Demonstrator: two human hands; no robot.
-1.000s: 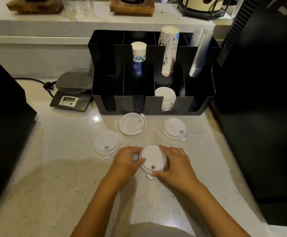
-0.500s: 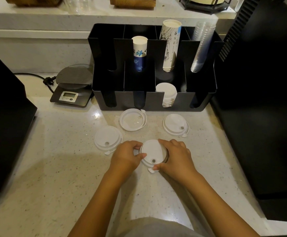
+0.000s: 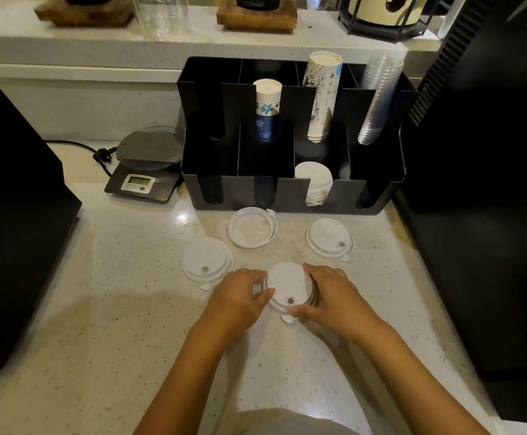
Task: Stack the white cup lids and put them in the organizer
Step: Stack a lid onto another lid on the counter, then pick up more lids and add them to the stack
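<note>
A short stack of white cup lids [image 3: 287, 287] rests on the speckled counter, gripped from both sides by my left hand [image 3: 240, 298] and my right hand [image 3: 334, 293]. Three more white lids lie loose beyond it: one to the left [image 3: 206, 260], one upside down at the middle [image 3: 251, 227], one to the right [image 3: 328, 237]. The black organizer [image 3: 378, 189] stands behind them. A stack of white lids [image 3: 314, 182] sits in its front row, third slot from the left.
The organizer's back row holds a blue-and-white paper cup stack [image 3: 266, 108], a taller printed cup stack [image 3: 323, 95] and clear plastic cups [image 3: 378, 98]. A digital scale [image 3: 147, 166] sits left of it. Dark machines flank the counter at left [image 3: 14, 215] and right [image 3: 481, 199].
Both hands stay closed around the lid stack in the same spot. Only the camera view has shifted slightly.
</note>
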